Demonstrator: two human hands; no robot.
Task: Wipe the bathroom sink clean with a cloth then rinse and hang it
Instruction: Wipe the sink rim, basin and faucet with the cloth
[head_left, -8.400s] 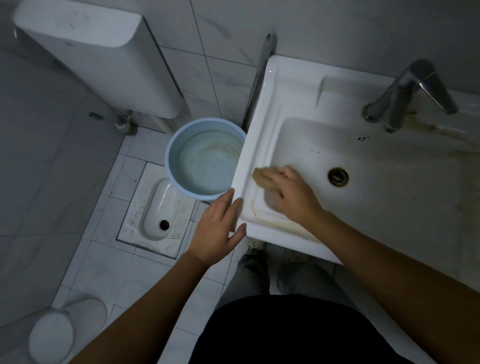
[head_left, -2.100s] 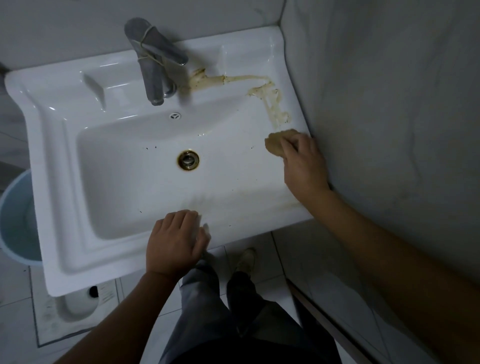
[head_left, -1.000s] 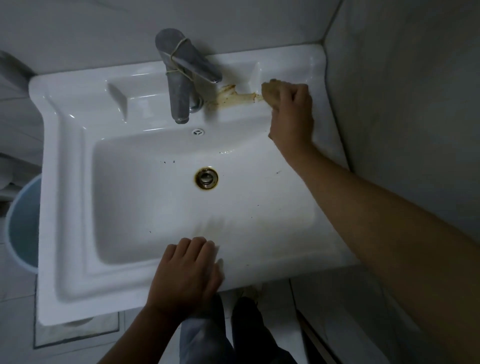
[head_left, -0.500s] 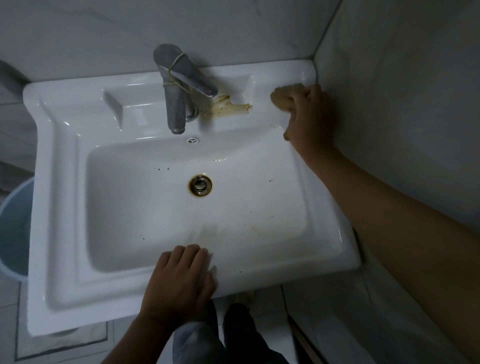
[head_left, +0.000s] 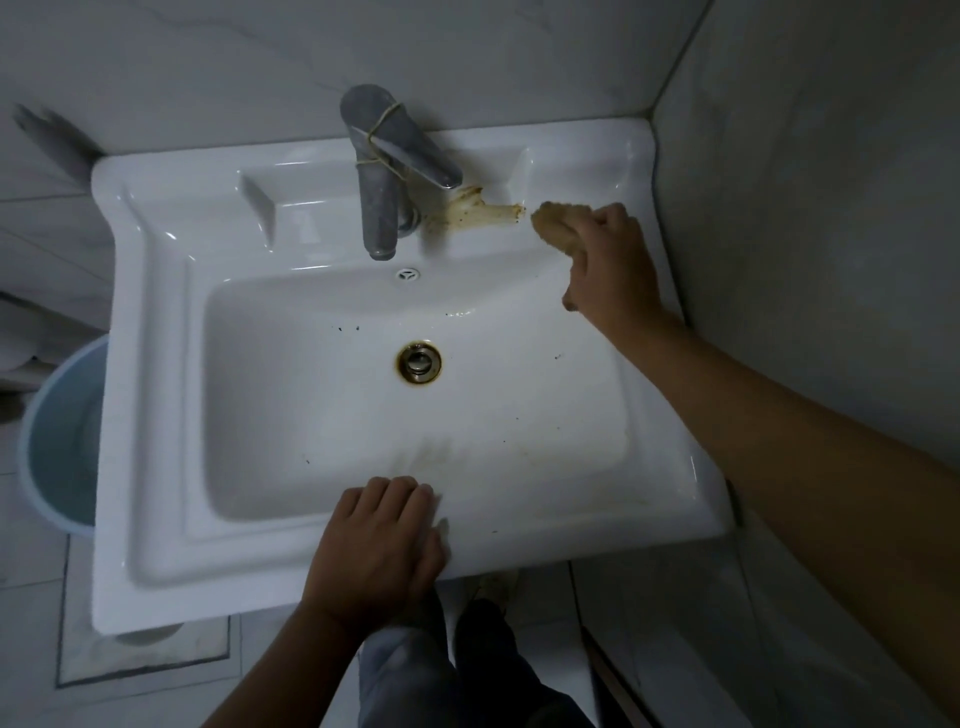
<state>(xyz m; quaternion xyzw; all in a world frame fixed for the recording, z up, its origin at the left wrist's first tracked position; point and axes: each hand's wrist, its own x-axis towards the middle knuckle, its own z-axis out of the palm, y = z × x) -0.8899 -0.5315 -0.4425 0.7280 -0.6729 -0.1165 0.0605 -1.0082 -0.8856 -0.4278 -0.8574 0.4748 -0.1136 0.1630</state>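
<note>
while the wiping step is plainly the one in hand, rinsing and hanging are not yet begun: the right hand (head_left: 608, 265) sits in the upper right of the frame, fingers curled round a bunched tan cloth (head_left: 553, 228) that touches the back ledge of the sink (head_left: 156, 364), just right of a rusty brown stain (head_left: 478, 210) trailing from the foot of the tap (head_left: 382, 171). the left hand (head_left: 379, 545), low in the middle of the frame, lies flat on the sink's front rim, fingers straight and together, holding nothing, likely as a brace. the next move, i judge, calls for a firm push of the cloth leftward over the stain, up to the tap's base where the mark is darkest. the sink is glossy white ceramic, a rectangular bowl with stepped rims; dark specks dot the bowl and a brown ring circles the metal drain (head_left: 418, 362). the tap is dull grey metal with a thin band tied round its lever. the cloth looks coarse and nubbly. a pale blue round bucket (head_left: 57, 441) shows at the left edge.
</note>
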